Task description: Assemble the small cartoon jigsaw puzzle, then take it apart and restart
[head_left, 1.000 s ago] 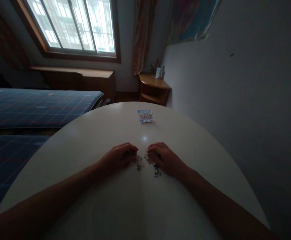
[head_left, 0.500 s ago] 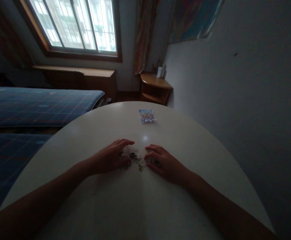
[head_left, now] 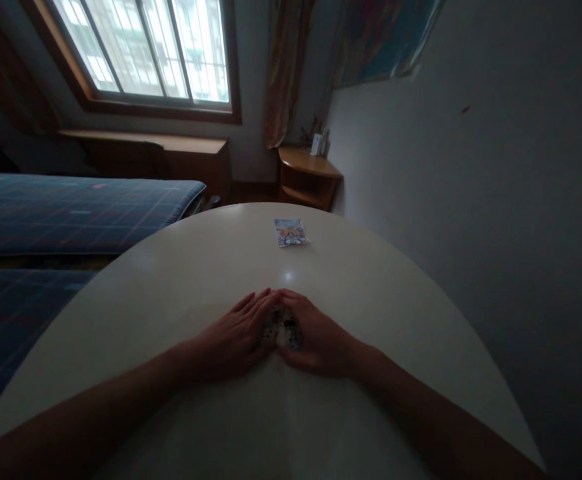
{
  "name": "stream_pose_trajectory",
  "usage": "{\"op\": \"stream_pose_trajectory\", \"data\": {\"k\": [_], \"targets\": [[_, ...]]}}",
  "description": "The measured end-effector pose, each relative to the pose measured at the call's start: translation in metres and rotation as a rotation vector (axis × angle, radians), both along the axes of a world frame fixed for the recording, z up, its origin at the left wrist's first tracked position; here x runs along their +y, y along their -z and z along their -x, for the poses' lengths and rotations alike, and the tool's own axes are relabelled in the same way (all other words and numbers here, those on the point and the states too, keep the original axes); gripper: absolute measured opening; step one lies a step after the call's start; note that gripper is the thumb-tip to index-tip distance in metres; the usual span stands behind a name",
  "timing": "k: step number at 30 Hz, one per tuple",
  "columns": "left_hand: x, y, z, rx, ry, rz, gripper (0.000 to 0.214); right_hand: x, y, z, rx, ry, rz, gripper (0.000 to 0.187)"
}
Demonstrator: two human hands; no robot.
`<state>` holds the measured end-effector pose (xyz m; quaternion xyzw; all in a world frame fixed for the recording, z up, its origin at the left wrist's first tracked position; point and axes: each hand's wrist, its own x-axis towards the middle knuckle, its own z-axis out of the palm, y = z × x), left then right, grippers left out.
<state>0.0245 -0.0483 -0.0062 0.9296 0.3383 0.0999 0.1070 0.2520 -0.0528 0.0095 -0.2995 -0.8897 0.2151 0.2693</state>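
Observation:
A small heap of dark and pale jigsaw puzzle pieces (head_left: 283,328) lies on the white round table (head_left: 291,427), in front of me. My left hand (head_left: 243,333) curves around the heap from the left, its fingers pressed together. From the right, my right hand (head_left: 318,337) wraps around it, thumb at the near side. The fingertips of both hands meet at the far side of the pieces, and the thumbs come close together at the near side. Part of the heap is hidden under the palms and fingers.
A small printed picture packet (head_left: 291,233) lies toward the table's far edge. Beyond are a blue plaid mattress (head_left: 81,213) at left, a wooden desk (head_left: 191,143) under the window, and a corner shelf (head_left: 308,160). A wall (head_left: 451,187) runs along the right.
My hands have moved toward each other and closed around the puzzle pieces. The pieces, spread out before, are now pushed into a tighter heap between the palms.

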Motion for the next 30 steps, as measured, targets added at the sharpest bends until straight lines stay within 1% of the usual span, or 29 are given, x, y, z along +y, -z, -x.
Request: {"op": "stream_pose_trajectory", "data": {"k": [2, 4, 6, 8, 10, 12, 17, 20, 23, 25, 26, 30], "targets": [[0.001, -0.002, 0.000, -0.014, 0.001, 0.025, 0.074, 0.007, -0.002, -0.012, 0.103, 0.090, 0.041, 0.055], [0.001, -0.005, 0.001, -0.015, 0.010, 0.055, 0.075, 0.016, -0.003, -0.029, 0.131, 0.257, 0.057, 0.040], [0.001, -0.008, 0.001, -0.017, 0.018, 0.069, 0.084, 0.025, -0.002, -0.045, 0.143, 0.385, 0.039, 0.034], [-0.001, -0.010, -0.002, -0.017, 0.005, 0.069, 0.097, 0.033, 0.000, -0.054, 0.134, 0.449, 0.048, 0.033], [-0.004, -0.010, -0.008, -0.009, -0.025, 0.064, 0.106, 0.038, 0.004, -0.056, 0.148, 0.489, 0.071, 0.032], [-0.007, -0.008, -0.019, 0.014, -0.069, 0.065, 0.111, 0.040, 0.007, -0.052, 0.166, 0.500, 0.093, 0.031], [-0.012, -0.008, -0.059, 0.057, -0.230, 0.081, 0.116, 0.037, 0.011, -0.044, 0.176, 0.481, 0.126, 0.031], [-0.015, -0.009, -0.082, 0.068, -0.282, 0.047, 0.109, 0.038, 0.012, -0.050, 0.194, 0.499, 0.143, 0.030], [-0.018, -0.007, -0.096, 0.054, -0.292, -0.022, 0.082, 0.041, 0.013, -0.057, 0.213, 0.540, 0.155, 0.029], [-0.017, -0.004, -0.099, 0.049, -0.304, -0.036, 0.066, 0.042, 0.012, -0.059, 0.213, 0.560, 0.161, 0.028], [-0.016, -0.003, -0.100, 0.048, -0.313, -0.034, 0.062, 0.042, 0.012, -0.060, 0.205, 0.566, 0.162, 0.028], [-0.003, 0.002, -0.091, 0.032, -0.347, -0.033, 0.054, 0.039, 0.007, -0.057, 0.120, 0.565, 0.131, 0.028]]}}
